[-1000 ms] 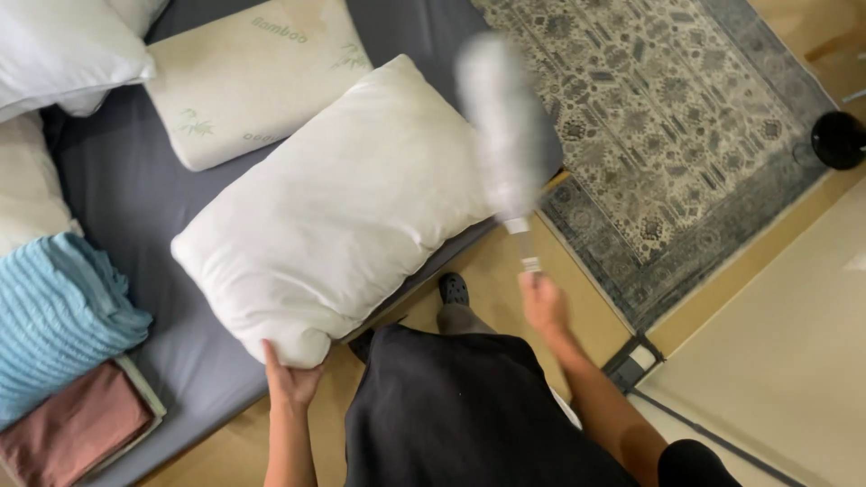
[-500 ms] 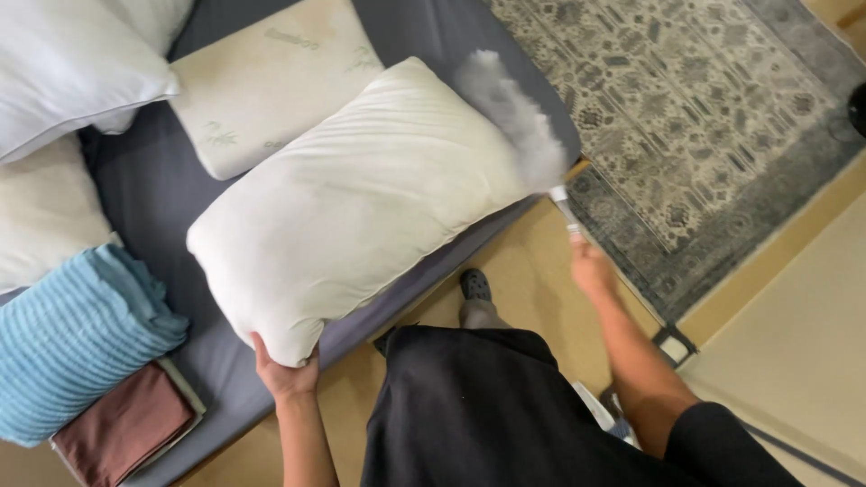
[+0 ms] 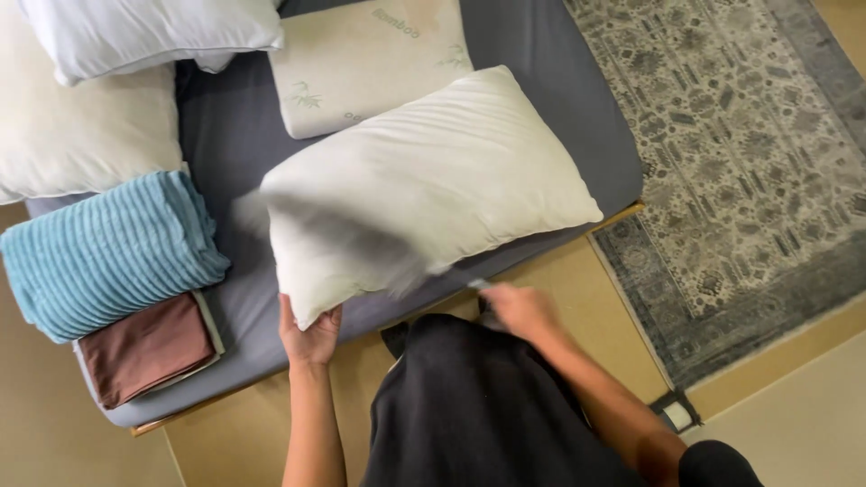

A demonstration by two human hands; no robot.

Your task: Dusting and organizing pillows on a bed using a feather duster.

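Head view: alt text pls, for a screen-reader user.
A person's left hand grips the corner of a white pillow on a grey mattress while the right hand sweeps a motion-blurred grey duster across it. A folded blue blanket lies alongside.

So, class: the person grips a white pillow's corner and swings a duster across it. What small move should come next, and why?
Probably sweep the duster back toward the far right end of the white pillow. The blurred duster lies over its near left part, the left hand pins the lower corner, and the right hand holds the handle.
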